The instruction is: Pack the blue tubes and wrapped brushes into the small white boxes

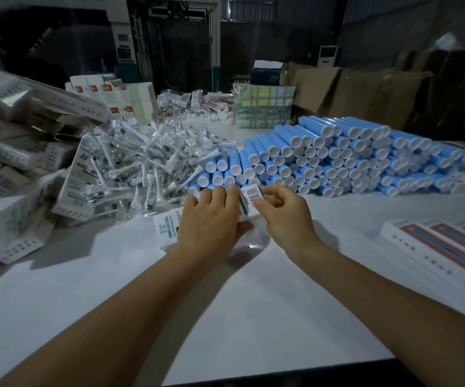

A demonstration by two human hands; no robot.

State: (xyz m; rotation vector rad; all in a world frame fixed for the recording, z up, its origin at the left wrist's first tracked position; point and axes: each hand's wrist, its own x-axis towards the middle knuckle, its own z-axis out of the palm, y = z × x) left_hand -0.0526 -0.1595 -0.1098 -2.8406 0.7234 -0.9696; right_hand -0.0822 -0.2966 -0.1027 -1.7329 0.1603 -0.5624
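A dim storeroom, with a white table [253,303] under both forearms. The small white box [249,203] sits at the table's middle — the left hand [211,219] curls round its side, the right hand [284,212] pinches its barcoded end flap. Just behind the box lie stacked blue tubes [337,157]; left of the box, a heap of wrapped brushes [141,163] — further left, more white boxes [10,191].

Both bare forearms reach forward from the near edge and converge at mid-scene. The left hand [211,219] lies palm down, fingers curled over a small white box [249,202] (thumb hidden beneath). The right hand [284,213] pinches that box's far right end with bent fingers.
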